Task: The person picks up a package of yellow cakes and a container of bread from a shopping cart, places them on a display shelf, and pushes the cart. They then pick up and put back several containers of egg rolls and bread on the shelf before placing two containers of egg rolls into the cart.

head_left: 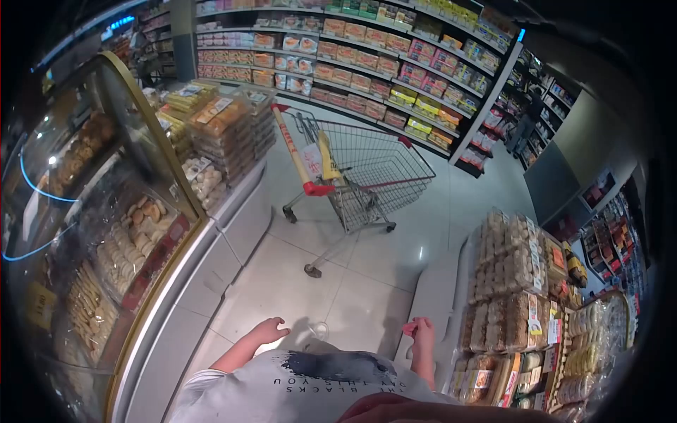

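My left hand hangs low in front of my body, fingers loosely curved with a gap to the thumb, holding nothing. On the other side, my right hand is also low, its fingers loosely bent and apart, with nothing visible in it. It is nearest to the pale ledge below the stacked packages. Farther ahead, out of reach of both hands, stands a wire shopping cart with a red and cream handle. A yellow strip hangs at its child-seat end.
On the left, a glass display case holds baked goods; plastic boxes of pastries are stacked beyond it. Clear packages pile up at right. Shelves of boxed goods line the back. A person stands far off.
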Available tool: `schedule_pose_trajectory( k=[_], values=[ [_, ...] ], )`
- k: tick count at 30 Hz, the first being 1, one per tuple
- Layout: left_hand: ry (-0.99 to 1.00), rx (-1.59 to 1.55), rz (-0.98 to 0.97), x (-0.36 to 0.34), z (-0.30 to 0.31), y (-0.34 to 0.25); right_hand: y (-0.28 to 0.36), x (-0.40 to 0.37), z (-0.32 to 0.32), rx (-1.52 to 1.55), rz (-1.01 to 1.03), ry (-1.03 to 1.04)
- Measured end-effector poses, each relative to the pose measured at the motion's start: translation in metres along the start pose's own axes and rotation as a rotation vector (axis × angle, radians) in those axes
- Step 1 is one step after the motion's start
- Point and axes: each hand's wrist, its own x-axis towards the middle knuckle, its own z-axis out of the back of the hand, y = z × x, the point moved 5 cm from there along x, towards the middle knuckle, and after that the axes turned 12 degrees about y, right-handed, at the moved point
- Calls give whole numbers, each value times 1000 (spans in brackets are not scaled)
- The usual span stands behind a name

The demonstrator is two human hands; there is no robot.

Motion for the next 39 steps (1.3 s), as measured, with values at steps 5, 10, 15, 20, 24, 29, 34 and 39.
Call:
schedule_pose_trajectory(
  k=[5,10,15,20,24,29,34,39],
  values=[
    [9,246,117,33,74,-27,56,123,-100,-172,39,73],
    [-258,77,45,35,146,-50,117,203,-253,-268,528,437],
    [-276,-4,80,39,181,-15,160,217,-400,-579,596,593],
    [-276,-14,-5,67,237,17,131,240,-455,-1127,608,561],
    [-260,100,-239,109,316,-20,128,251,-458,-1314,58,575],
    [-464,331,-545,150,423,-110,139,254,-438,-1284,-13,487],
    [-577,754,-533,207,473,-167,154,265,-391,-1352,-104,424],
    [-628,738,-362,278,500,-188,163,284,-332,-1431,-57,388]
  ],
)
